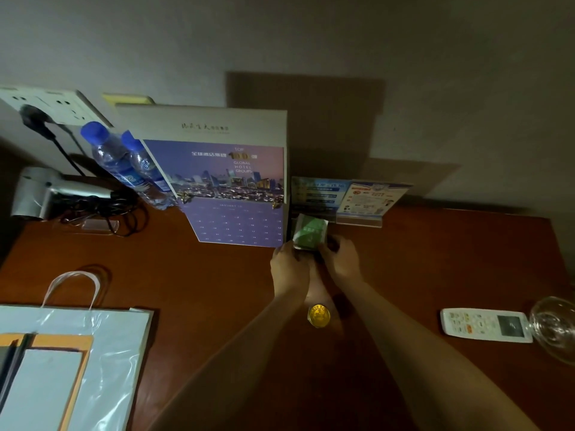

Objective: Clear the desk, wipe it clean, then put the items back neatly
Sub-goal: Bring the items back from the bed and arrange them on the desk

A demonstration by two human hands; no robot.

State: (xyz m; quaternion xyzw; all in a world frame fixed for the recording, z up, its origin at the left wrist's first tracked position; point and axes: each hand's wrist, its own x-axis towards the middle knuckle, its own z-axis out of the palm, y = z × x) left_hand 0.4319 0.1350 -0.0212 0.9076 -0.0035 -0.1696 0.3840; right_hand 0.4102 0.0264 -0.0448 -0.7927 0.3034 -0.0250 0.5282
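Flat plastic-wrapped paper bag (71, 353) nearest, on wooden counter (404, 259). Left hand (287, 267) and right hand (340, 259) both grip small green packet (310, 233) beside calendar (230, 194); round gold lid (319, 315) between forearms.

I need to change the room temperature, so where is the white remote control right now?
In the head view the white remote control lies flat on the desk, right side near the front edge, beside a glass bowl further right.

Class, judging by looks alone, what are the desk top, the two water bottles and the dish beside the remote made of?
Desk top: reddish-brown wood or veneer, with a dull sheen. Water bottles: clear, thin plastic with blue caps. Dish: probably glass; transparent, bright rim glints.
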